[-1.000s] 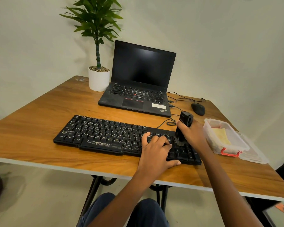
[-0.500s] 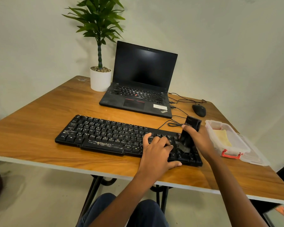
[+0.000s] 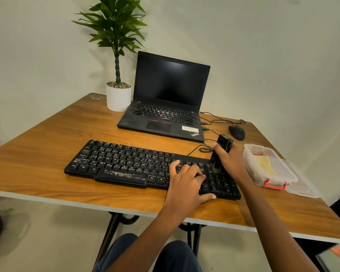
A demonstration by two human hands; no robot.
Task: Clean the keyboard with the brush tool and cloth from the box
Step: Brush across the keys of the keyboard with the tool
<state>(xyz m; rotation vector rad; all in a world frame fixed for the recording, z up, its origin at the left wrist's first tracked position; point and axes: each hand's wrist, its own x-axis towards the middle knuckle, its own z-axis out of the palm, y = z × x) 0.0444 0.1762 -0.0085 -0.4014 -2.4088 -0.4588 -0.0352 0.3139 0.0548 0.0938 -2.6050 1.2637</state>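
A black keyboard (image 3: 122, 163) lies across the wooden table (image 3: 47, 146). My left hand (image 3: 186, 181) rests flat on its right part, fingers spread over the keys and thumb at the front edge. My right hand (image 3: 231, 161) grips a black brush tool (image 3: 221, 152), tilted, with its bristle end down on the keys at the keyboard's right end. To the right stands an open clear plastic box (image 3: 283, 176) with a red latch, and a yellow cloth (image 3: 264, 163) lies inside it.
An open black laptop (image 3: 169, 99) stands behind the keyboard, with a potted plant (image 3: 118, 95) to its left. A black mouse (image 3: 237, 132) and cables lie at the back right. The box lid (image 3: 304, 187) rests beside the box near the table's right edge.
The brush has swept over the right-hand keys, out toward the right and back again, with its tilt changing. My left hand has stayed in place on the keyboard.
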